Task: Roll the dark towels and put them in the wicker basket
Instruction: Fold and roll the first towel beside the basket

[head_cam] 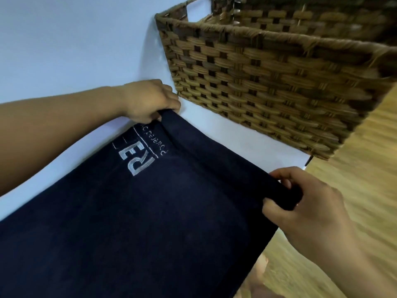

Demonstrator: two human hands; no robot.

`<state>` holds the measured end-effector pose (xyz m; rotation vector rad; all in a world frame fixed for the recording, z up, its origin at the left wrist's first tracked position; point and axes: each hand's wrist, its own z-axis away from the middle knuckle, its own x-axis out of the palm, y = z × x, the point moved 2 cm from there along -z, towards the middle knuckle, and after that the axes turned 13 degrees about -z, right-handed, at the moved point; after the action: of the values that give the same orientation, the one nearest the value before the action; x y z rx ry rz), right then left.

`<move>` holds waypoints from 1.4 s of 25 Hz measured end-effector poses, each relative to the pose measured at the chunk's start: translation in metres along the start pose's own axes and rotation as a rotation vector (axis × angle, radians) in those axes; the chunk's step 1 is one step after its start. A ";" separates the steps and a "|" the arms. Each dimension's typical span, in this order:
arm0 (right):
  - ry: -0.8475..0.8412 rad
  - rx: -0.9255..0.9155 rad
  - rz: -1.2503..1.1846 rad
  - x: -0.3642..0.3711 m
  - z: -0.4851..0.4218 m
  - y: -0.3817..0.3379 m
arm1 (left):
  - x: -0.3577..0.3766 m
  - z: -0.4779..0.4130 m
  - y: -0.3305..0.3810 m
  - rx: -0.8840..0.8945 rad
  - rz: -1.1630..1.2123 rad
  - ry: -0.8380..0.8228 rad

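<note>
Rolling just begun on one dark towel, both hands pinching its far edge.

The left hand (150, 102) and right hand (305, 203) each grip the first turn of the dark towel (161, 211), which lies spread just in front of the wicker basket (268, 82); what I can see of the basket's inside looks empty. Basket and towel sit on a white table (64, 50), wooden floor (354, 168) to the basket's right.
</note>
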<state>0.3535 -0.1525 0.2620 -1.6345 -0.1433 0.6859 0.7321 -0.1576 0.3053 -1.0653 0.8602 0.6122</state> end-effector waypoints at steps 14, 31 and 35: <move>0.010 -0.856 0.503 0.010 -0.001 0.016 | 0.036 0.050 0.039 -0.451 -0.156 0.438; -0.358 -0.400 0.360 -0.001 -0.027 -0.026 | -0.021 -0.001 0.011 -0.234 0.141 -0.374; -0.298 -0.121 0.413 0.002 -0.017 -0.015 | -0.008 0.007 0.011 -0.168 0.284 -0.395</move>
<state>0.3683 -0.1631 0.2753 -1.6861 -0.0620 1.2582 0.7214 -0.1469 0.3084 -0.9329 0.6223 1.1087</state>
